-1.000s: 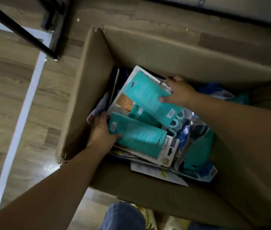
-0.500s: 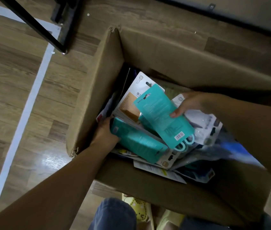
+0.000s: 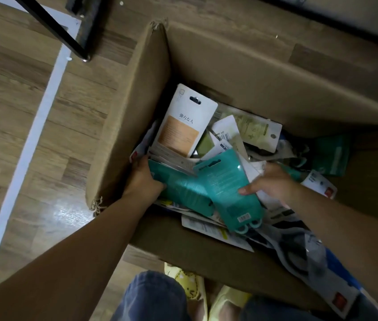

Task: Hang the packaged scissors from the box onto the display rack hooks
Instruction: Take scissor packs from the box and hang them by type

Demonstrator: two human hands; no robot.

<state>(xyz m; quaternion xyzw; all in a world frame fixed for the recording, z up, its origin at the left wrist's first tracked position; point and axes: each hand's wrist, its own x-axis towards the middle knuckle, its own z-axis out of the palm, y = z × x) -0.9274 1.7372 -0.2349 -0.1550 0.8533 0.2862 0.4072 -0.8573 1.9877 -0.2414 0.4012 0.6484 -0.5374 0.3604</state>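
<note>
From the head camera, an open cardboard box [image 3: 125, 126] stands on a wood-look floor [image 3: 16, 93], and both hands reach down into it among a loose heap of carded packages. The teal scissors package [image 3: 227, 188] that the right hand holds lies just left of that hand, near the middle of the box and toward its near side. A second teal package [image 3: 181, 188] lies partly under it, immediately right of the left hand.

The right hand [image 3: 273, 184] pinches the right edge of the teal scissors package: the thumb lies flat on the card's face and the fingers are curled behind it, out of sight. The left hand [image 3: 143, 179] grips the left end of the second teal package, with its fingers wrapped over the edge and hidden beneath the stack of cards resting there.

The held package's long axis runs from far-left to near-right. Its hang-hole end points to the far left, and its barcode end, where pale teal handle loops [image 3: 248, 227] show, points toward the near side of the box. The second teal package lies more nearly left to right, sloping a little nearer at its right end.

A white card with an orange panel [image 3: 183, 126] leans in the far-left part of the box, hang hole uppermost. More packages lie to the right, blurred. A black metal frame [image 3: 51, 26] stands on the floor at far left, beside a white floor line [image 3: 28, 144]. Yellow shoes [image 3: 197, 290] and blue trouser legs [image 3: 151, 297] show at the near edge.
</note>
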